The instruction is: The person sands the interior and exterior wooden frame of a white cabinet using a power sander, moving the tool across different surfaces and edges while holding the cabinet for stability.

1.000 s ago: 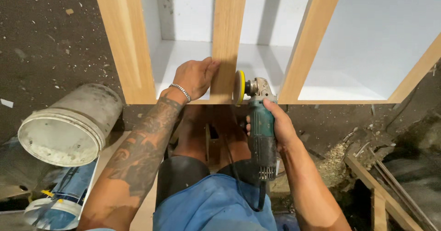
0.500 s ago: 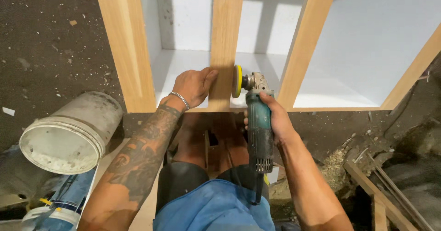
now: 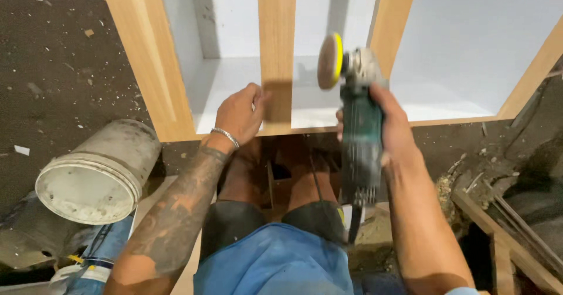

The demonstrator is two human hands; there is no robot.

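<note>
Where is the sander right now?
In the head view, the sander is right of centre in the right hand. Its yellow-edged disc is lifted clear, just right of the middle wooden upright that the left hand touches.

You see bright light falling in patches on the white cabinet (image 3: 446, 66) interior; your left hand (image 3: 240, 116) casts a shadow on the wooden upright (image 3: 277, 43). The grinder (image 3: 359, 125) is motion-blurred; the dark floor (image 3: 53, 72) stays dim.
</note>
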